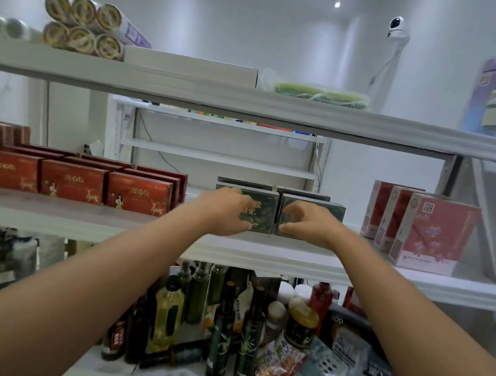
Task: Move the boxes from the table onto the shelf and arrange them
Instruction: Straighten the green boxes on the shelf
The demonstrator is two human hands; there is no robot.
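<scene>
Two dark green boxes with gold print stand side by side at the front of the middle shelf (71,217), with two more of the same behind them. My left hand (223,210) grips the left green box (264,210), fingers over its top edge and thumb near its bottom. On the right green box (334,213), my right hand (309,224) curls its fingers over the front and sets its thumb low at the left corner. Both boxes stand upright on the shelf and touch each other.
Rows of red boxes (72,181) fill the shelf's left part. Upright pink boxes (432,238) stand at its right. The shelf below holds several bottles (222,331), jars and packets. Rolls (83,25) and a flat white box lie on the top shelf.
</scene>
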